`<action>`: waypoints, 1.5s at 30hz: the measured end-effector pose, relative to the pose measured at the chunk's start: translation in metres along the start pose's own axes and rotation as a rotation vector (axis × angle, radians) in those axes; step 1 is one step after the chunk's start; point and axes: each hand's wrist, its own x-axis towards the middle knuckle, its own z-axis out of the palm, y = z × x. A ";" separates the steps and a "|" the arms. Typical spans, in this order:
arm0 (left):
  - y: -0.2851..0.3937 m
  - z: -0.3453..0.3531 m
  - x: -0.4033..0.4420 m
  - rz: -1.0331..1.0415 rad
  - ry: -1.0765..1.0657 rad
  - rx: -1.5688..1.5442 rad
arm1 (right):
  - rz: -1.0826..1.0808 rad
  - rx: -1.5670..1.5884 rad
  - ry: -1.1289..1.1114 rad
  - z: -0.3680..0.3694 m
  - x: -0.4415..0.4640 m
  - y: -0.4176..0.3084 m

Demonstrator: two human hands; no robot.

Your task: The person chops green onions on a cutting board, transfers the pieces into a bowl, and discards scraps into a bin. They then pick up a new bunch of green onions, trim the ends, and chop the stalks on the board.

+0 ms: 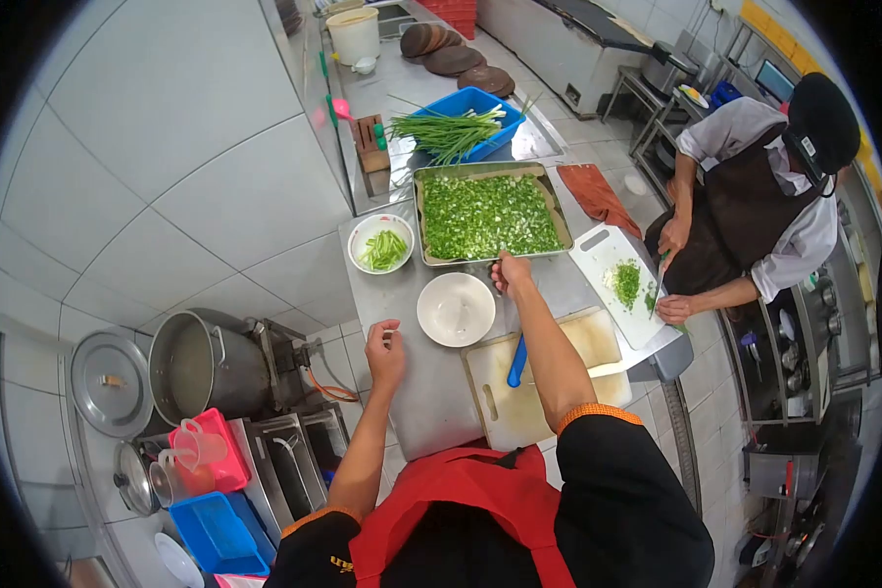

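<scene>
My right hand (510, 272) has its fingers closed at the near rim of a metal tray (568, 230) filled with chopped green onions (485, 216). My left hand (385, 351) is held near the left edge of the steel table, its fingers curled together; a small pale spot shows between them, too small to name. Between my hands sits a white bowl (456, 310) with nothing visible inside. Left of the tray, a second bowl (370, 231) holds cut green pieces (384, 249). Under my right forearm lie a cutting board (500, 407) and a knife with a blue handle (517, 361).
At right, a co-worker (755, 196) chops greens on a white cutting board (608, 250). A brown cloth (598, 196) lies beside the tray. Behind it, a blue basin (505, 116) holds whole green onions (446, 132). A large pot (206, 363) stands at lower left.
</scene>
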 end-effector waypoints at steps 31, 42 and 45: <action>-0.022 0.014 0.037 0.118 -0.012 0.718 | -0.908 -1.884 0.104 0.111 0.287 -0.278; -0.020 0.018 0.037 0.115 0.028 0.705 | -1.058 -1.851 -0.063 0.062 0.265 -0.345; -0.018 0.018 0.038 0.131 0.045 0.708 | -1.063 -1.765 -0.029 0.053 0.241 -0.363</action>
